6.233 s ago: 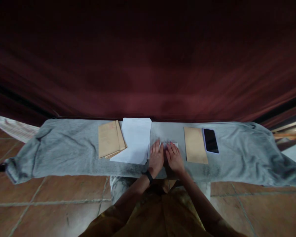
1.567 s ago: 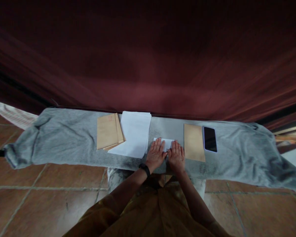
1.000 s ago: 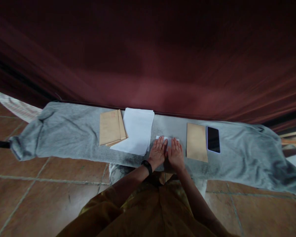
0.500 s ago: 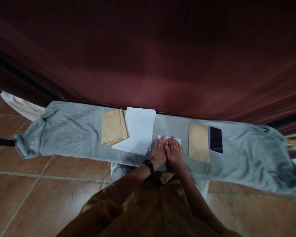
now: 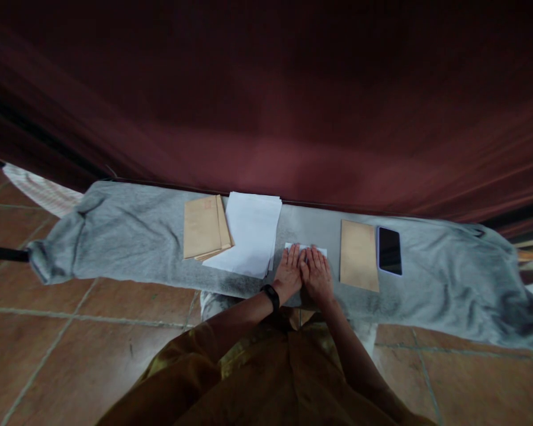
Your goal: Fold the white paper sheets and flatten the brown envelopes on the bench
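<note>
Both palms lie flat, side by side, on a small piece of white paper (image 5: pixel 323 251) that looks folded. Only its far edge shows past my fingertips. My left hand (image 5: pixel 288 273), with a black band on the wrist, covers the left part of the paper, fingers stretched out. My right hand (image 5: pixel 317 275) presses flat on the right part, its thumb close against the left hand. Left of my hands is a stack of white sheets (image 5: pixel 251 234). A single brown envelope (image 5: pixel 359 255) rests to the right of them.
Several brown envelopes (image 5: pixel 202 228) overlap the white stack's left side. A phone (image 5: pixel 389 251) in a light purple case lies beyond the single envelope. Grey cloth (image 5: pixel 133 236) covers the narrow surface, and a dark red upright surface (image 5: pixel 266 160) rises behind it. Tiled floor (image 5: pixel 115 337) lies below.
My right hand has shifted slightly toward me and right, and a small gap shows between the fingers of the two hands. The envelopes, sheets and phone stay where they were.
</note>
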Motion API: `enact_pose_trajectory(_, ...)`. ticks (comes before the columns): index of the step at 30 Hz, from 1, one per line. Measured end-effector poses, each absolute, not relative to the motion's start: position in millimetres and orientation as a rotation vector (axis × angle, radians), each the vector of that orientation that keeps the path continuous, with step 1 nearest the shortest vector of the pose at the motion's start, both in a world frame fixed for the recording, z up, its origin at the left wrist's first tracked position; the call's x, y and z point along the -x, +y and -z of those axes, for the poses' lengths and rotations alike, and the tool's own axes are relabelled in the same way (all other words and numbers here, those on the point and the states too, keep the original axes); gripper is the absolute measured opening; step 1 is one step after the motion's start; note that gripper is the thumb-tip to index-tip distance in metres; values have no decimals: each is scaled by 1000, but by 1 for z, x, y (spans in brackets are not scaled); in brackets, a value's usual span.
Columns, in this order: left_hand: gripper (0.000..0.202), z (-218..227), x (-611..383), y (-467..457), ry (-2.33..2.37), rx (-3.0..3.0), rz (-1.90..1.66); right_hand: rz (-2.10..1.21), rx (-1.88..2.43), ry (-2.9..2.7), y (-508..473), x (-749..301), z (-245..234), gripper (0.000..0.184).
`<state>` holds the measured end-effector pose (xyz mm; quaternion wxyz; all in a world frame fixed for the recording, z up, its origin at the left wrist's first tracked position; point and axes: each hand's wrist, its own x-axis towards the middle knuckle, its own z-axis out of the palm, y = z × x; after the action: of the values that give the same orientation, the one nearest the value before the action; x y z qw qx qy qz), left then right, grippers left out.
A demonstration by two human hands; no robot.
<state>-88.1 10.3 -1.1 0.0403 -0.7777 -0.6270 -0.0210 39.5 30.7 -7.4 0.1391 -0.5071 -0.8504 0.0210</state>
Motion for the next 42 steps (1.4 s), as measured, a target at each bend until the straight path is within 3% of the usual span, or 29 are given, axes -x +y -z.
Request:
enact_pose_trajectory(14, 61, -3, 88, 11, -1859, 2371, 62, 71, 1396, -2491, 28, -46, 6, 47)
enact_pose_trajectory(42, 61, -5, 83, 5, -2156, 2259, 416, 43, 1685, -2235, 23, -57, 26, 60)
